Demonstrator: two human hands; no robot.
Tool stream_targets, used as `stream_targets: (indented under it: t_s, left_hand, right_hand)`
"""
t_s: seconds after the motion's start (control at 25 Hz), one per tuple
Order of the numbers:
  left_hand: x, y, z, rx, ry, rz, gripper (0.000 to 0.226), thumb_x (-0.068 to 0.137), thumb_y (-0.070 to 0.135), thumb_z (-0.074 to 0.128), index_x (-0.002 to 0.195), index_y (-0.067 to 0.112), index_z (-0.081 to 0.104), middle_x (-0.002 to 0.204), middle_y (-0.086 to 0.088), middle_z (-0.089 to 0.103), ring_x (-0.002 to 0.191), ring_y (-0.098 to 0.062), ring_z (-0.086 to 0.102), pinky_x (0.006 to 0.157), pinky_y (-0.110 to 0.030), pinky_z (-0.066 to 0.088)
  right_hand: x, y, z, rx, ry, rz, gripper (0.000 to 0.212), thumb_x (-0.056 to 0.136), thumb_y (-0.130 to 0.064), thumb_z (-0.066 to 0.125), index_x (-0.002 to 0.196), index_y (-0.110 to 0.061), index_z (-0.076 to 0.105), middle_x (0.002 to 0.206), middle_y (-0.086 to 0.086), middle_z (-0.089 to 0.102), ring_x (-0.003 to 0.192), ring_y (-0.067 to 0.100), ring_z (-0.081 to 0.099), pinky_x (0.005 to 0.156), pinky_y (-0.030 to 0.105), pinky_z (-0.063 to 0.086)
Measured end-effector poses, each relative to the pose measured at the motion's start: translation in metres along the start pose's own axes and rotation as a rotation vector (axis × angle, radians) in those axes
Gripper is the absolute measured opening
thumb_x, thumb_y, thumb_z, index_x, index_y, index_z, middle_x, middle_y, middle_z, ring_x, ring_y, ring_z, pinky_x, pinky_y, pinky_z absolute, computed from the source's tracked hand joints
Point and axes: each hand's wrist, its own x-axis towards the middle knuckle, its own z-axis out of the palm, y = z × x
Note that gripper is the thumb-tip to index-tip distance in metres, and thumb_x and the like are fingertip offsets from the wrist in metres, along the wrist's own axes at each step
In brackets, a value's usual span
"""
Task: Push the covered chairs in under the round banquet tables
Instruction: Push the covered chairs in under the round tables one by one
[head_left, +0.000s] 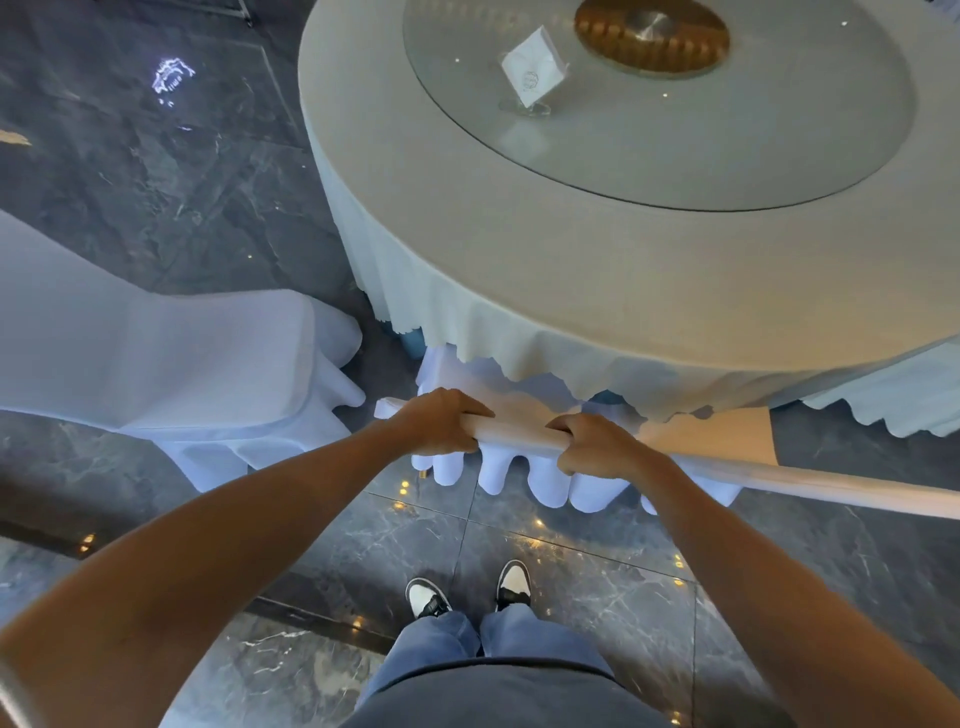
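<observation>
Both hands grip the top edge of a covered chair's back just below the frame's centre: the left hand (441, 421) and the right hand (597, 447) are curled over the rail, close together but apart. This covered chair (519, 480) wears a white fabric cover whose skirt hangs in soft scalloped folds; its seat is hidden beneath the overhanging tablecloth (467, 291) of the round tabletop (415, 171), which fills the upper right. Another covered chair (208, 374) stands at left, apart from the tabletop, on the dark marble floor (156, 197).
</observation>
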Motion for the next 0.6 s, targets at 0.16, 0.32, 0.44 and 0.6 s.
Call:
stream_targets:
  t_s: [0.16, 0.32, 0.44, 0.6]
  left_hand:
    - [-0.016, -0.039, -0.014, -0.070, -0.019, 0.031, 0.032, 0.085, 0.026, 0.066, 0.117, 0.028, 0.067, 0.095, 0.003, 0.065, 0.091, -0.017, 0.058, 0.062, -0.015, 0.035]
    - [-0.035, -0.108, -0.044, -0.049, 0.034, -0.002, 0.030, 0.092, 0.037, 0.063, 0.118, 0.024, 0.069, 0.114, 0.003, 0.069, 0.094, -0.007, 0.057, 0.079, -0.020, 0.042]
    - [-0.052, -0.170, -0.082, -0.056, 0.081, -0.059, 0.042, 0.095, 0.035, 0.062, 0.135, 0.025, 0.059, 0.137, 0.004, 0.057, 0.122, -0.017, 0.053, 0.099, -0.027, 0.039]
    - [-0.078, -0.272, -0.139, -0.028, 0.161, -0.103, 0.043, 0.096, 0.034, 0.060, 0.138, 0.027, 0.056, 0.140, 0.000, 0.054, 0.126, -0.021, 0.048, 0.102, -0.031, 0.036]
  right_hand:
    - [0.010, -0.049, -0.033, 0.008, -0.262, 0.008, 0.044, 0.063, -0.027, 0.064, 0.108, -0.031, 0.064, 0.103, -0.005, 0.063, 0.097, 0.021, 0.059, 0.082, 0.040, 0.044]
    - [0.035, -0.127, -0.039, 0.162, -0.264, -0.038, 0.023, 0.083, -0.026, 0.055, 0.102, -0.016, 0.064, 0.088, -0.005, 0.058, 0.084, 0.016, 0.055, 0.080, 0.032, 0.041]
    - [0.067, -0.197, -0.032, 0.127, -0.217, 0.022, 0.030, 0.089, -0.036, 0.059, 0.113, -0.024, 0.070, 0.108, -0.005, 0.066, 0.098, 0.015, 0.062, 0.082, 0.031, 0.047]
    - [0.132, -0.290, -0.012, -0.185, -0.112, -0.046, 0.046, 0.091, -0.034, 0.052, 0.129, -0.009, 0.058, 0.135, 0.005, 0.056, 0.122, 0.026, 0.053, 0.100, 0.036, 0.043]
